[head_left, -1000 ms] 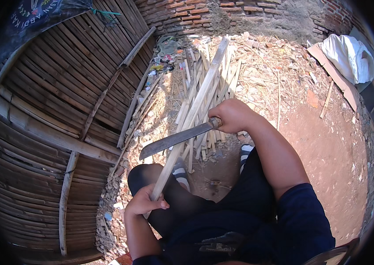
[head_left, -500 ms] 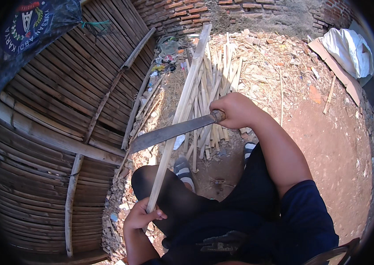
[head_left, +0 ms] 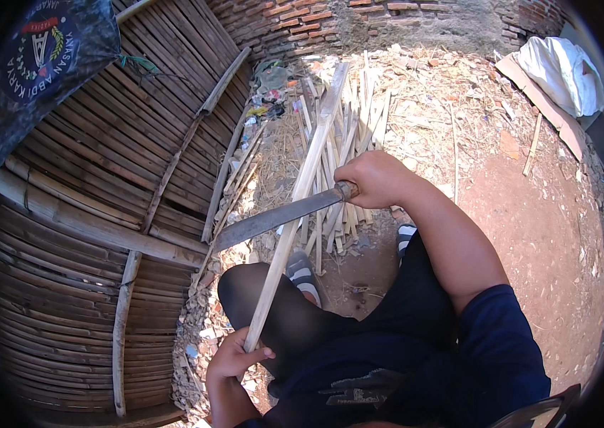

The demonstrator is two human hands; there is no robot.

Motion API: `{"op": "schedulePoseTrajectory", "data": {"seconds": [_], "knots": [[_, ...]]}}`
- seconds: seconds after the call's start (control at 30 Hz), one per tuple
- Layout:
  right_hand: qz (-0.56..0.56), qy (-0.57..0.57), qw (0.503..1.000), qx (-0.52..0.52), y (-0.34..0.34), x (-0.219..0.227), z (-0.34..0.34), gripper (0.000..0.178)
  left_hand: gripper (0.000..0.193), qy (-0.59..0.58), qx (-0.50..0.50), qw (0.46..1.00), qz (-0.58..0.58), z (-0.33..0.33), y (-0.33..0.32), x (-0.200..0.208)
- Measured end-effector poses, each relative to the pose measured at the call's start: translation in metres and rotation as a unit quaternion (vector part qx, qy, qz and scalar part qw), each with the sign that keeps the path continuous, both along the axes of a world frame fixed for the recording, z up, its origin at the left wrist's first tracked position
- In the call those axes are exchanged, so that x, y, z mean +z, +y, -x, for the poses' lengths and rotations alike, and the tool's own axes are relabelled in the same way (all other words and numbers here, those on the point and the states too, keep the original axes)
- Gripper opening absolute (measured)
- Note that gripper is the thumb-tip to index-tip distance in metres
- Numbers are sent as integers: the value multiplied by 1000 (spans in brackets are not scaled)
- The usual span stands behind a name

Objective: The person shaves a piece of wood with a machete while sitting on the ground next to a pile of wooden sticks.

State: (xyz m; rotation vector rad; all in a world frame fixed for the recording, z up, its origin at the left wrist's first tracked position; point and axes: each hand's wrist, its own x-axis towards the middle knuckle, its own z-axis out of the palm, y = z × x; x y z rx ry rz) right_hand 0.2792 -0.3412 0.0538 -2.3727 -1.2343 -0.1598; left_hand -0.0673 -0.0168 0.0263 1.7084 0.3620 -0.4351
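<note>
A long pale bamboo strip (head_left: 272,291) slants up and away from me across my bent left knee. My left hand (head_left: 236,355) is closed around its near end, thumb along the side. My right hand (head_left: 375,178) grips the short wooden handle of a machete (head_left: 273,220). The broad grey blade points left and lies across the middle of the strip, its tip reaching past it. Beneath the strip's far half, a heap of split bamboo strips (head_left: 345,135) is spread on the ground.
At the left stands a bamboo-slat wall (head_left: 67,285) with a dark printed banner (head_left: 52,78) over it. A brick wall (head_left: 295,28) closes the far side. White sacking (head_left: 566,75) and a flat brown board (head_left: 541,107) lie at the far right. Litter and chips cover the ground.
The strip's far end has come lower and a little right, and the strip has slid toward me under the blade. Both hands keep their grip.
</note>
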Motion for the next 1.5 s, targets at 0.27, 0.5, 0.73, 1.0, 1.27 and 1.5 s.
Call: {"op": "schedulePoseTrajectory", "data": {"seconds": [0.27,0.5,0.73,1.0,1.27,1.5], "knots": [[-83,131,966,-206,-35,-15,-54,33,20,-9,56,998,26,-7,-3,-2],[-85,43,993,-72,-19,-9,-31,27,19,-43,31,997,58,-57,-7,-9],[-9,30,998,-60,-16,-2,-27,24,19,-36,-5,994,105,-80,4,-13],[-49,64,992,-98,-13,-11,-41,31,22,-38,4,991,124,-88,6,-13],[-4,14,1000,21,13,18,-1,26,25,-71,-36,980,182,-94,8,-18],[-84,50,987,-128,-3,19,-30,33,31,-82,-22,968,234,-112,-5,-23]]}}
